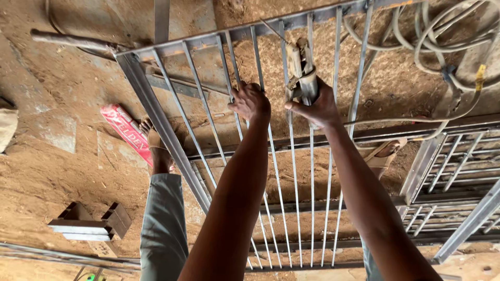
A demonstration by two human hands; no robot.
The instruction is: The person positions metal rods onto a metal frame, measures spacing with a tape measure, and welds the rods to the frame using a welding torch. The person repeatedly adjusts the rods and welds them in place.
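Observation:
A grey metal grille frame (156, 117) with several thin vertical bars lies flat on the dirt floor below me. My left hand (251, 101) grips one of the thin bars near the grille's middle. My right hand (317, 106) is closed on a welding electrode holder (301, 70), its worn jaws holding a thin rod (272, 30) that points toward the grille's top rail. A cable (396, 120) runs from the holder off to the right.
A red flat box (126, 129) lies on the dirt left of the grille. My sandalled foot (156, 145) and grey trouser leg (164, 224) stand beside it. Short steel offcuts (86, 224) sit lower left. Coiled cables (442, 36) and more grilles (453, 171) fill the right.

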